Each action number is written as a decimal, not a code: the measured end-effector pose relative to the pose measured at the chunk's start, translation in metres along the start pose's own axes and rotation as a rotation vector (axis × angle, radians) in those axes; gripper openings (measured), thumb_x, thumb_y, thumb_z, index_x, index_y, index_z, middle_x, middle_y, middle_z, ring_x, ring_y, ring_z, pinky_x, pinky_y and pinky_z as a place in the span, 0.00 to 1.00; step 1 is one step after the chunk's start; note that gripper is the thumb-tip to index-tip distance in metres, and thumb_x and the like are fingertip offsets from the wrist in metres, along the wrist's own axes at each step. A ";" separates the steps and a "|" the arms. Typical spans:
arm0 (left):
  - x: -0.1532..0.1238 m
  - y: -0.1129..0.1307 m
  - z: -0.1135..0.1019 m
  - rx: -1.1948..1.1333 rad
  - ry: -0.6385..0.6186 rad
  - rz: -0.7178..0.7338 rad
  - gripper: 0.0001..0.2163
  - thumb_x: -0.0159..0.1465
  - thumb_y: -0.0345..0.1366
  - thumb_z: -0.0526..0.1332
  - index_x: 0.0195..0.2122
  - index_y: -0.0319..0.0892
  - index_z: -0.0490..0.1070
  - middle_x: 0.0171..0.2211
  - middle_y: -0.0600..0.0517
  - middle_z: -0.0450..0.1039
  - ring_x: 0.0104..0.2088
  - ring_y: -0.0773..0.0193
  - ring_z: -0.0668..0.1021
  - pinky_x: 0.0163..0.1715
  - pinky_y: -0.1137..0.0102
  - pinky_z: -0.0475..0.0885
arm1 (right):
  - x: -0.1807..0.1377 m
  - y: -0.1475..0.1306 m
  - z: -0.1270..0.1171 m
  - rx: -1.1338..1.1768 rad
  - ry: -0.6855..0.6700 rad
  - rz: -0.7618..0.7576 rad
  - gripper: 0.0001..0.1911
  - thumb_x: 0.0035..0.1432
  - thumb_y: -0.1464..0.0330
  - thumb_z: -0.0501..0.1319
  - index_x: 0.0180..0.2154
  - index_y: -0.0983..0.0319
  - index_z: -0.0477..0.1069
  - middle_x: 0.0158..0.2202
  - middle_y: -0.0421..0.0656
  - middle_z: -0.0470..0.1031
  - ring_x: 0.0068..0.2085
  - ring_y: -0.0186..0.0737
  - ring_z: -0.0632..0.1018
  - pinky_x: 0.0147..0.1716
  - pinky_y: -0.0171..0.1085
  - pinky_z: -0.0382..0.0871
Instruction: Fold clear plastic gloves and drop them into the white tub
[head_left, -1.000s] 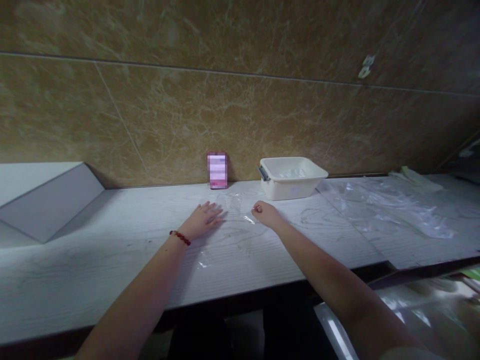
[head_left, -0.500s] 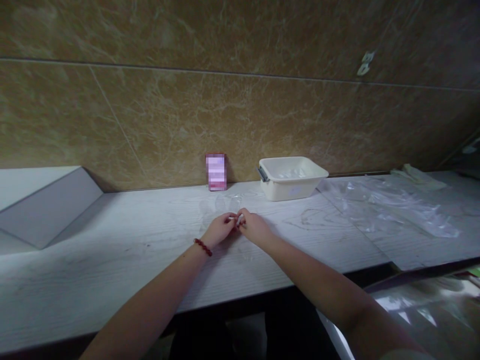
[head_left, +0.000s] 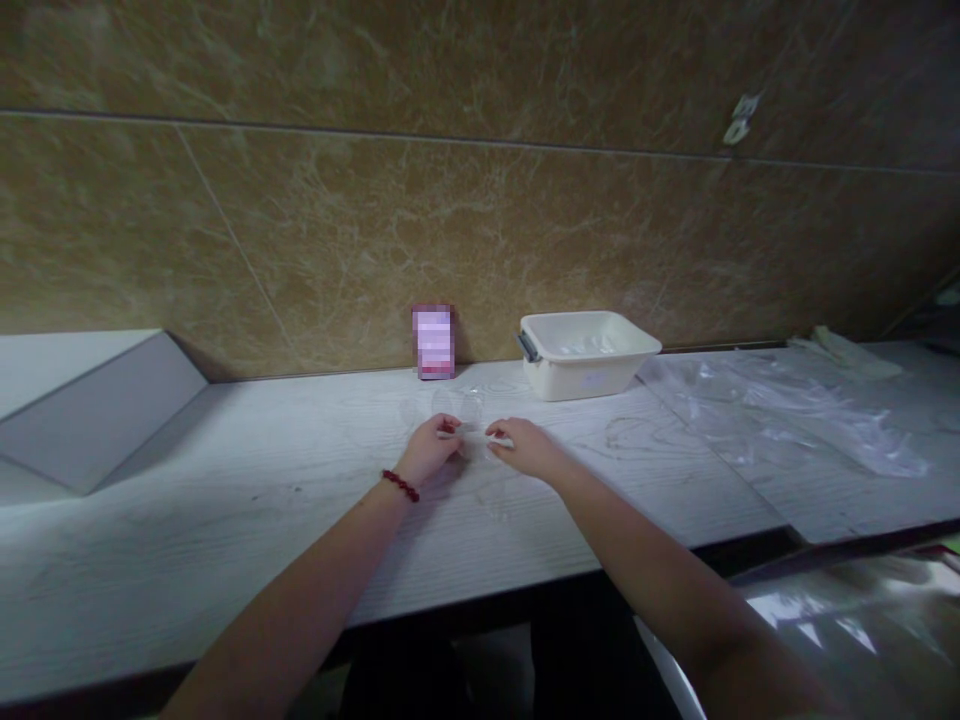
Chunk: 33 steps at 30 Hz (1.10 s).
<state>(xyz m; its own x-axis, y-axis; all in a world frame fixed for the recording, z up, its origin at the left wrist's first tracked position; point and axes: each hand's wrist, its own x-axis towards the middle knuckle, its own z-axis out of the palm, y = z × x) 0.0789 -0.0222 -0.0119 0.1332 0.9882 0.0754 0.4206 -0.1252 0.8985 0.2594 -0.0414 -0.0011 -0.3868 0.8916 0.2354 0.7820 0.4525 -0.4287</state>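
My left hand (head_left: pixel 433 447), with a dark red bead bracelet at the wrist, is curled over the table with its thumb and fingers around a clear, thin plastic piece (head_left: pixel 472 440). Facing it, my right hand (head_left: pixel 523 448) pinches the other side of the same piece. Being transparent, the piece has an outline that is hard to make out. Just behind the hands lie several clear round plastic pieces (head_left: pixel 472 402). Another faint transparent thing (head_left: pixel 495 500) rests on the table in front of the hands.
A phone with a blurred screen (head_left: pixel 433 342) leans on the tiled wall. Right of it stands a cream plastic bin (head_left: pixel 592 378) holding clear items. Clear plastic bags (head_left: pixel 795 410) spread over the right side. A white angular box (head_left: pixel 97 410) sits at left.
My hands were close together, fingertips touching; they have moved apart sideways, leaving a gap with the clear plastic piece between them.
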 end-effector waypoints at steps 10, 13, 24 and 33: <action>0.001 -0.002 -0.005 0.241 -0.013 0.060 0.12 0.49 0.28 0.57 0.36 0.38 0.65 0.34 0.49 0.68 0.25 0.70 0.73 0.22 0.76 0.67 | 0.005 0.012 -0.010 -0.140 -0.212 -0.097 0.16 0.52 0.63 0.55 0.43 0.58 0.67 0.39 0.46 0.69 0.42 0.39 0.67 0.42 0.37 0.56; 0.000 0.001 -0.008 0.313 -0.010 0.063 0.12 0.49 0.27 0.57 0.37 0.38 0.66 0.36 0.48 0.68 0.26 0.70 0.73 0.25 0.76 0.68 | 0.005 0.010 -0.013 -0.141 -0.226 -0.108 0.17 0.51 0.62 0.55 0.44 0.59 0.67 0.38 0.46 0.69 0.42 0.39 0.67 0.42 0.37 0.56; -0.001 0.001 -0.015 0.569 -0.063 0.155 0.14 0.49 0.26 0.54 0.37 0.38 0.68 0.35 0.48 0.68 0.28 0.68 0.72 0.31 0.74 0.67 | 0.005 0.004 -0.020 -0.155 -0.311 -0.114 0.21 0.48 0.59 0.58 0.46 0.56 0.66 0.38 0.46 0.66 0.41 0.40 0.66 0.42 0.38 0.56; -0.015 0.010 -0.025 0.975 -0.218 0.461 0.15 0.58 0.41 0.50 0.46 0.53 0.65 0.55 0.52 0.53 0.55 0.53 0.53 0.51 0.55 0.48 | 0.011 0.013 -0.016 -0.234 -0.391 -0.064 0.27 0.44 0.54 0.58 0.49 0.50 0.62 0.39 0.46 0.65 0.40 0.44 0.66 0.40 0.39 0.57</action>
<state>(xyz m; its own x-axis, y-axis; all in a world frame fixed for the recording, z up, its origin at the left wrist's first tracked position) 0.0589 -0.0365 0.0066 0.5752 0.8039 0.1515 0.8051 -0.5891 0.0693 0.2731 -0.0259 0.0102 -0.5583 0.8222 -0.1112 0.8224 0.5307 -0.2051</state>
